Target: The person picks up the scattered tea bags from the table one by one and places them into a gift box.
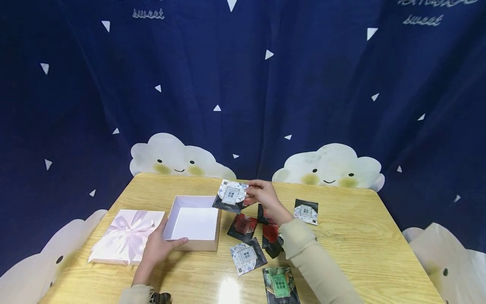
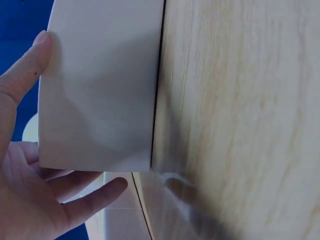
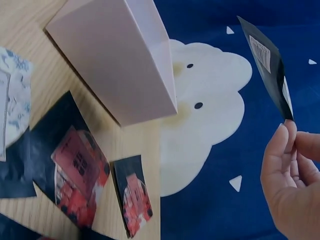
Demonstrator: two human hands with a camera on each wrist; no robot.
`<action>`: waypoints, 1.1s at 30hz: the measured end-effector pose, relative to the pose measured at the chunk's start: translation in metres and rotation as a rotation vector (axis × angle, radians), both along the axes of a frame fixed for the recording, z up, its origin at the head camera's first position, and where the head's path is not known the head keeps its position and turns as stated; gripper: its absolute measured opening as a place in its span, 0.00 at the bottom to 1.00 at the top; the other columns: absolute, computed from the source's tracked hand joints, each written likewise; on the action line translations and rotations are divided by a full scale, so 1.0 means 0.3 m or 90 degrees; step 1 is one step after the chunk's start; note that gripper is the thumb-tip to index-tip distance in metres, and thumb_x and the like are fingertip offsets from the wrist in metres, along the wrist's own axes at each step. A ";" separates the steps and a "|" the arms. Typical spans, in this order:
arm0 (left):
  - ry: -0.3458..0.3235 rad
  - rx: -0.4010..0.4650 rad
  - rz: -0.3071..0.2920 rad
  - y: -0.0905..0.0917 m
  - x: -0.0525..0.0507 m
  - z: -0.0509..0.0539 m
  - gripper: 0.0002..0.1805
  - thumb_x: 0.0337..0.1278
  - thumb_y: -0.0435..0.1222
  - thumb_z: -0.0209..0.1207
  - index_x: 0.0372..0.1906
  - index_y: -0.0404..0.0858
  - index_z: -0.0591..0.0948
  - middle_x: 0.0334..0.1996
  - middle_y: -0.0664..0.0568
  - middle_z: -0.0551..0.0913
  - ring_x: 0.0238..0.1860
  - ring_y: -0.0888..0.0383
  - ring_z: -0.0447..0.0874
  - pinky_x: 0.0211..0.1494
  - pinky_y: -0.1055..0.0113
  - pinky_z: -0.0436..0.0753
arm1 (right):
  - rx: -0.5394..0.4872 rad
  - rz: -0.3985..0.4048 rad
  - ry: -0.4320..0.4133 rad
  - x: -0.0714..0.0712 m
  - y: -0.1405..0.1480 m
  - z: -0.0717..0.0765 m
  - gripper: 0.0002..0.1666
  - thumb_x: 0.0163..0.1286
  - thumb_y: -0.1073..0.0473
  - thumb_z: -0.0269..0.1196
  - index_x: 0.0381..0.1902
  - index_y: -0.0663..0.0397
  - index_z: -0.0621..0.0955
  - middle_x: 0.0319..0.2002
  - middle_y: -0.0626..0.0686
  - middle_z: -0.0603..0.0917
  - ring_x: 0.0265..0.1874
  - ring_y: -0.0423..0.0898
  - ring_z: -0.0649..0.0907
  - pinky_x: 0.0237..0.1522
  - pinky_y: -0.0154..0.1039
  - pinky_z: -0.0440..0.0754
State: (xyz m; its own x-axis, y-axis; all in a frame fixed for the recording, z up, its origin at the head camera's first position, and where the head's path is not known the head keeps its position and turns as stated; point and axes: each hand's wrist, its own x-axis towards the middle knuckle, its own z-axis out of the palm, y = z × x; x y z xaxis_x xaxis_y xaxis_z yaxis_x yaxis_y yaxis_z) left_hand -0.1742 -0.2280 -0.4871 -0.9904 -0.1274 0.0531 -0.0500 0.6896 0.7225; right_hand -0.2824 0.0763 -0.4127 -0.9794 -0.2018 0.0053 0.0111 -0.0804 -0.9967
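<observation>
My right hand [image 1: 263, 196] pinches the edge of a black-and-white tea sachet [image 1: 230, 195], raised beside the far right corner of an open pale pink box [image 1: 195, 245]. In the right wrist view, the sachet [image 3: 270, 70] shows its dark back with a barcode label, clear of the box. My left hand [image 1: 157, 245] holds the box's near left corner. Its thumb lies against the front wall [image 2: 100, 90] and the other fingers are at the left side, partly hidden. The inside of the box looks white, with nothing visible on its bottom.
Left of the box lies a pale lid [image 1: 121, 249] with a ribbon bow. Several red-and-black sachets [image 1: 242, 226] lie to the right, partly under the right arm. A blue-and-white sachet [image 1: 247, 256], a green-labelled one [image 1: 281, 285] and another black-and-white one [image 1: 306, 212] lie around them.
</observation>
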 end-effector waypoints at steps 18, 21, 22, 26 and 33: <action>0.010 -0.002 0.006 0.000 -0.003 -0.004 0.59 0.34 0.49 0.72 0.66 0.23 0.52 0.61 0.27 0.60 0.59 0.32 0.61 0.60 0.44 0.63 | 0.042 0.052 -0.017 0.004 -0.164 -0.048 0.15 0.61 0.74 0.54 0.47 0.75 0.75 0.25 0.54 0.78 0.19 0.39 0.79 0.27 0.34 0.82; 0.013 -0.002 0.007 -0.001 -0.003 -0.004 0.59 0.33 0.49 0.72 0.66 0.23 0.53 0.61 0.27 0.61 0.59 0.32 0.62 0.60 0.44 0.63 | 0.043 0.057 -0.023 0.000 -0.193 -0.075 0.15 0.61 0.74 0.55 0.46 0.74 0.76 0.24 0.53 0.79 0.19 0.39 0.79 0.27 0.34 0.82; 0.014 -0.002 0.008 -0.001 -0.003 -0.004 0.59 0.33 0.49 0.72 0.66 0.23 0.53 0.61 0.27 0.61 0.59 0.32 0.62 0.60 0.44 0.63 | 0.044 0.059 -0.025 0.000 -0.203 -0.082 0.15 0.60 0.74 0.55 0.46 0.74 0.76 0.24 0.53 0.79 0.19 0.39 0.79 0.28 0.35 0.82; 0.020 -0.002 0.008 0.000 -0.003 -0.007 0.58 0.33 0.49 0.72 0.65 0.22 0.54 0.60 0.26 0.61 0.58 0.32 0.63 0.59 0.44 0.64 | 0.044 0.071 -0.031 0.008 -0.237 -0.101 0.14 0.60 0.74 0.55 0.45 0.74 0.77 0.23 0.53 0.78 0.19 0.40 0.79 0.31 0.39 0.83; 0.041 -0.002 0.005 0.000 -0.002 -0.012 0.57 0.33 0.47 0.72 0.64 0.21 0.55 0.58 0.25 0.63 0.55 0.32 0.67 0.57 0.45 0.67 | 0.057 0.082 -0.042 0.022 -0.288 -0.117 0.14 0.61 0.73 0.55 0.45 0.73 0.77 0.22 0.51 0.79 0.18 0.38 0.79 0.34 0.46 0.82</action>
